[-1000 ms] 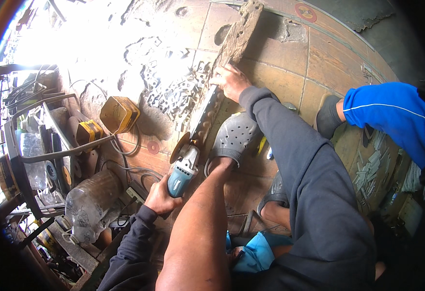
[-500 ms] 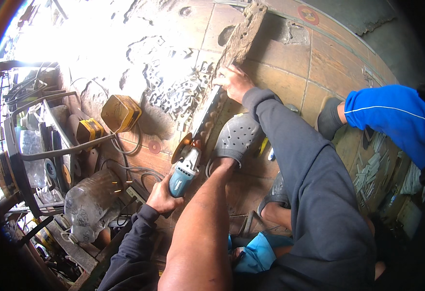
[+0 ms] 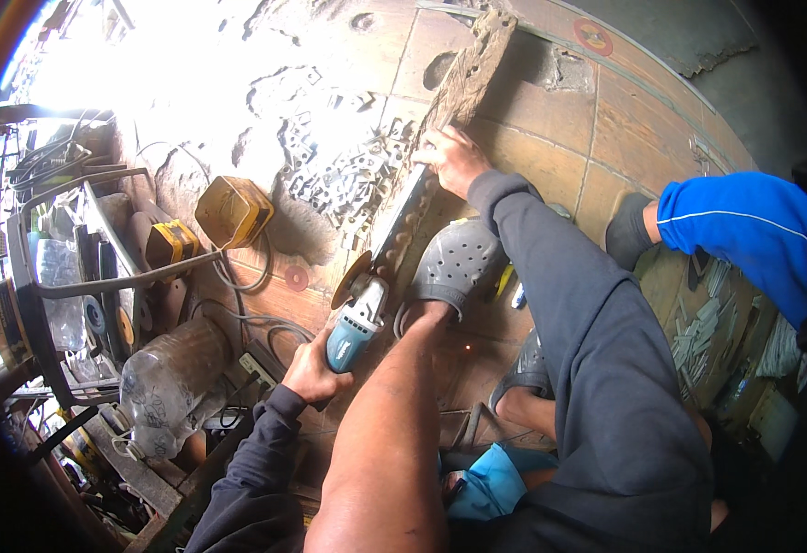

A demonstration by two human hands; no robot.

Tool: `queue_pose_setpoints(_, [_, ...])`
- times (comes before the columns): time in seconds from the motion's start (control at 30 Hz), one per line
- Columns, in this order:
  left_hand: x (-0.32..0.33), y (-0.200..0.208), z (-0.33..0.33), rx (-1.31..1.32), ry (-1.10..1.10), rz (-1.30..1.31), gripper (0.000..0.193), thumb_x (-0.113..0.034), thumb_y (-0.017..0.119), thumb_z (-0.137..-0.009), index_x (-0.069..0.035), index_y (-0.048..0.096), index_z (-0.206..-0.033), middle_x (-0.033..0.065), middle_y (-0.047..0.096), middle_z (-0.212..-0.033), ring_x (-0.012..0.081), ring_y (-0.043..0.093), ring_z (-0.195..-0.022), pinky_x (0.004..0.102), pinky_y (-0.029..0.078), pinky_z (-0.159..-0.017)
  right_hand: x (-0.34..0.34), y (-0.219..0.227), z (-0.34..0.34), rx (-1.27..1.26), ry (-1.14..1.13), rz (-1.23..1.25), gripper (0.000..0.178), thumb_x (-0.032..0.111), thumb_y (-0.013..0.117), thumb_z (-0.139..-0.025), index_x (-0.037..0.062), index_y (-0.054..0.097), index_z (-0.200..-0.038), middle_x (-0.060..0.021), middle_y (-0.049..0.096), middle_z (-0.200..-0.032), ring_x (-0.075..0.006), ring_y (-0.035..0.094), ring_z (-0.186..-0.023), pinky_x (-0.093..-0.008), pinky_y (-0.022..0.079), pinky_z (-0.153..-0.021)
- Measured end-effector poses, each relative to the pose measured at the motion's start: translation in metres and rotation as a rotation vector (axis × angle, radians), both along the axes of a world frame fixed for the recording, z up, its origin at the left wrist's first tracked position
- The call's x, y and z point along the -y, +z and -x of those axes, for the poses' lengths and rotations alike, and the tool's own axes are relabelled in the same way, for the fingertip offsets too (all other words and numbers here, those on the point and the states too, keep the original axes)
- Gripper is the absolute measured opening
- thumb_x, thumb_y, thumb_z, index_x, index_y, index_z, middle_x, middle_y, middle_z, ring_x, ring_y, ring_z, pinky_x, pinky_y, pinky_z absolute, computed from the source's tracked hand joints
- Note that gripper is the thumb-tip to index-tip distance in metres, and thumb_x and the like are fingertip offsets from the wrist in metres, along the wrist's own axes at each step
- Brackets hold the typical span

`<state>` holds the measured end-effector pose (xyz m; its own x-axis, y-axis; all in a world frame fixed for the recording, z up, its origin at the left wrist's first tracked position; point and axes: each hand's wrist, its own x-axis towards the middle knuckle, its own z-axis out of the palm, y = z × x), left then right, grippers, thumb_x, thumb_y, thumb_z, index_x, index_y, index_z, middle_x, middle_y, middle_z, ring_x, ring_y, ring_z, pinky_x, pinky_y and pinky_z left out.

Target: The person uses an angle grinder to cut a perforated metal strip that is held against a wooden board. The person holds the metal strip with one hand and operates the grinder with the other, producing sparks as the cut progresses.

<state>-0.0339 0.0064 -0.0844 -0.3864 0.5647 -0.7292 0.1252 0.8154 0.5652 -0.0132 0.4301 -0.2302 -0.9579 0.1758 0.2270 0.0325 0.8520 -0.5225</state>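
My left hand [image 3: 314, 370] is wrapped round the teal body of an angle grinder [image 3: 353, 338]. Its disc [image 3: 352, 280] stands on edge against the near end of a long, thin metal strip [image 3: 395, 219]. That strip lies along a worn wooden plank [image 3: 469, 76], which has a row of notches or holes down its side. Farther up the plank, the fingers of my right hand [image 3: 456, 161] are closed on the strip's far part; the fingertips are partly hidden. A foot in a grey clog [image 3: 456, 263] rests right beside the plank.
Small cut metal pieces [image 3: 344, 170] lie heaped left of the plank. Cut-open yellow containers [image 3: 230, 212], a power cord, a clear plastic jug [image 3: 171, 382] and a metal frame [image 3: 30, 249] crowd the left. Another person's blue-clad leg [image 3: 735, 226] is at right, near scattered pale strips [image 3: 701, 336].
The sparks left of the grinder are gone; one glowing speck shows right of my leg. The whole view has shifted slightly, and both hands keep their holds.
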Motion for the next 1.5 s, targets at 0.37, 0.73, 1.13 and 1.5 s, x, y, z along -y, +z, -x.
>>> queue_pose_setpoints(0.37, [-0.004, 0.002, 0.001, -0.032, -0.01, 0.008, 0.085, -0.025, 0.084, -0.066, 0.006, 0.058, -0.141, 0.033, 0.075, -0.106, 0.047, 0.074, -0.108, 0.0473, 0.057, -0.097, -0.001, -0.001, 0.001, -0.022, 0.011, -0.031, 0.029, 0.003, 0.07, -0.087, 0.0178, 0.081, -0.108, -0.0044, 0.067, -0.112, -0.0296, 0.063, -0.109, -0.0427, 0.055, -0.097])
queue_pose_setpoints(0.73, [-0.01, 0.003, 0.003, -0.019, -0.015, -0.004, 0.085, -0.024, 0.084, -0.066, 0.006, 0.058, -0.14, 0.0332, 0.074, -0.106, 0.047, 0.074, -0.107, 0.0475, 0.057, -0.096, -0.002, 0.007, 0.002, 0.166, 0.026, -0.017, 0.032, 0.008, 0.067, -0.092, 0.0248, 0.08, -0.116, -0.0074, 0.066, -0.124, -0.0311, 0.061, -0.121, -0.0446, 0.052, -0.107])
queue_pose_setpoints(1.13, [-0.019, 0.008, 0.002, -0.029, 0.002, -0.012, 0.083, -0.024, 0.083, -0.066, 0.007, 0.058, -0.139, 0.0328, 0.074, -0.105, 0.047, 0.075, -0.107, 0.0481, 0.058, -0.096, -0.002, 0.006, 0.003, 0.186, 0.027, 0.004, 0.032, 0.008, 0.066, -0.093, 0.0242, 0.081, -0.116, -0.0072, 0.066, -0.124, -0.0308, 0.061, -0.121, -0.0443, 0.051, -0.108])
queue_pose_setpoints(1.5, [-0.012, 0.001, -0.002, -0.021, 0.016, -0.006, 0.084, -0.024, 0.082, -0.066, 0.007, 0.056, -0.141, 0.032, 0.074, -0.105, 0.0455, 0.075, -0.107, 0.0465, 0.057, -0.097, -0.001, 0.001, 0.001, 0.135, 0.01, 0.028, 0.031, 0.006, 0.067, -0.092, 0.0227, 0.081, -0.114, -0.0067, 0.067, -0.126, -0.031, 0.061, -0.122, -0.0441, 0.052, -0.107])
